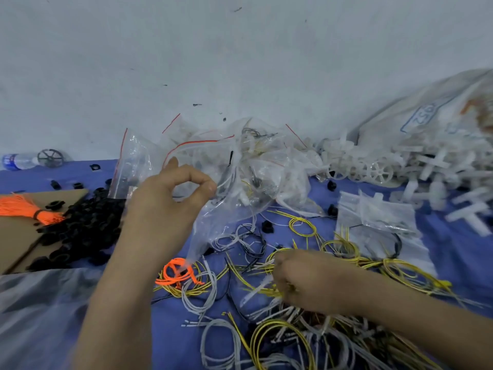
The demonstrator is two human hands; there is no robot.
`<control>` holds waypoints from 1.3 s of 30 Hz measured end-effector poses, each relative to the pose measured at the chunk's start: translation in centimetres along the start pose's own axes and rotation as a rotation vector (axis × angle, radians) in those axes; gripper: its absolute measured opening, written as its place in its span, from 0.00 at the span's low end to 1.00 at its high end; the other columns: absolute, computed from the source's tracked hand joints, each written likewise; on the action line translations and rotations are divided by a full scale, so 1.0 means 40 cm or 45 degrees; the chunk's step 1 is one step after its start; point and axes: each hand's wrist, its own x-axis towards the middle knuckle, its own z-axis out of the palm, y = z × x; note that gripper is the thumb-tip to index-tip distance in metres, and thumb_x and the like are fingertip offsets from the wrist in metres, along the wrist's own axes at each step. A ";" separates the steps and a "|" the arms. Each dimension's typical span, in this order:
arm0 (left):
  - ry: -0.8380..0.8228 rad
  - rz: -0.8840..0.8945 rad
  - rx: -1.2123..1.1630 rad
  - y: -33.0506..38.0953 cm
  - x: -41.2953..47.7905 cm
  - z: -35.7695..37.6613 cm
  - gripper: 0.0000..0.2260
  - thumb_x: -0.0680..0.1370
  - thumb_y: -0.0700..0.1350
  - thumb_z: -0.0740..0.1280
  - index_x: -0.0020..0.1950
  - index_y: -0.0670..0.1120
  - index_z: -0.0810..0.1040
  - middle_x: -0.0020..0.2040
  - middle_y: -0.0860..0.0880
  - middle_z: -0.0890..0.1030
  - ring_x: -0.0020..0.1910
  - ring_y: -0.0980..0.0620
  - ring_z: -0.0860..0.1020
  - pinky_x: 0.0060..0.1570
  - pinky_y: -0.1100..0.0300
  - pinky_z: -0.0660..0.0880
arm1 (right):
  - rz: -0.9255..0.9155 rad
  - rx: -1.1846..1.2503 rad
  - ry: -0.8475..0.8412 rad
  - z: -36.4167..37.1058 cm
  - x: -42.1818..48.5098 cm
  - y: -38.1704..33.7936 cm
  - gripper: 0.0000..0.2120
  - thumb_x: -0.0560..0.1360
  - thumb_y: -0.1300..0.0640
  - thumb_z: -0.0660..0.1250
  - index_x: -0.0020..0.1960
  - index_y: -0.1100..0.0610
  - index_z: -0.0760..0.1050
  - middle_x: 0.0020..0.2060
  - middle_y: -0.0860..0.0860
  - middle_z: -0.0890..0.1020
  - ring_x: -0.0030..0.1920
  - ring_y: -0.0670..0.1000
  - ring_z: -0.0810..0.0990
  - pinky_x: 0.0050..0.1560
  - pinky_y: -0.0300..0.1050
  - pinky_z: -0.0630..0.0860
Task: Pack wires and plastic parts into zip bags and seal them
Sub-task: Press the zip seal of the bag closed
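Wires in loose loops (293, 340) are spread over the blue surface (453, 249), and the pile of filled zip bags (256, 161), heaped against the pale wall (240, 49), is taken as the landmark.

Just in front of that pile the left hand (170, 198) is held up. A clear zip bag (213, 222) is pinched between its thumb and forefinger, with the other fingers curled. The bag is held off the surface, and its lower corner hangs down onto an orange wire coil (174, 272).

Further in front of the pile and a little to the right, the right hand (306, 281) is seen down in the tangle. Its fingers are curled round a bunch of yellow wires (266, 288) mixed with white ones. Grey wires (202, 295) are coiled in front of the pile too, near the orange coil.

Left of the pile, a heap of black plastic parts (85, 228) is seen, partly on a cardboard sheet (16, 236), where an orange bundle of ties (29, 209) is laid. Far left of the pile, by the wall, a water bottle (18, 161) is lying on its side beside a grey wheel (50, 157).

Right of the pile, white plastic parts (426, 169), crosses and spoked wheels, are heaped before a woven sack (426, 110). Front-right of the pile, a stack of flat zip bags (373, 212) is laid on the surface.
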 end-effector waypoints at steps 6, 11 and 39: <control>-0.086 0.020 0.135 0.004 -0.008 -0.007 0.08 0.74 0.43 0.70 0.39 0.56 0.80 0.71 0.51 0.70 0.69 0.70 0.58 0.53 0.71 0.65 | 0.271 0.296 0.550 -0.154 -0.016 0.100 0.10 0.79 0.54 0.62 0.40 0.48 0.66 0.34 0.46 0.74 0.38 0.50 0.73 0.34 0.37 0.65; -0.219 0.100 0.107 0.012 -0.015 -0.007 0.10 0.74 0.42 0.70 0.37 0.57 0.79 0.68 0.49 0.74 0.71 0.66 0.60 0.56 0.70 0.64 | 0.220 0.869 1.069 -0.223 -0.050 0.149 0.18 0.76 0.64 0.65 0.61 0.51 0.67 0.25 0.48 0.73 0.30 0.52 0.71 0.33 0.42 0.68; -0.637 0.509 0.122 0.084 -0.064 0.078 0.07 0.73 0.42 0.72 0.37 0.52 0.81 0.69 0.49 0.73 0.72 0.71 0.44 0.56 0.81 0.55 | 0.276 -0.206 -0.135 -0.215 0.066 -0.033 0.10 0.80 0.58 0.59 0.58 0.58 0.74 0.54 0.57 0.78 0.56 0.56 0.78 0.48 0.39 0.71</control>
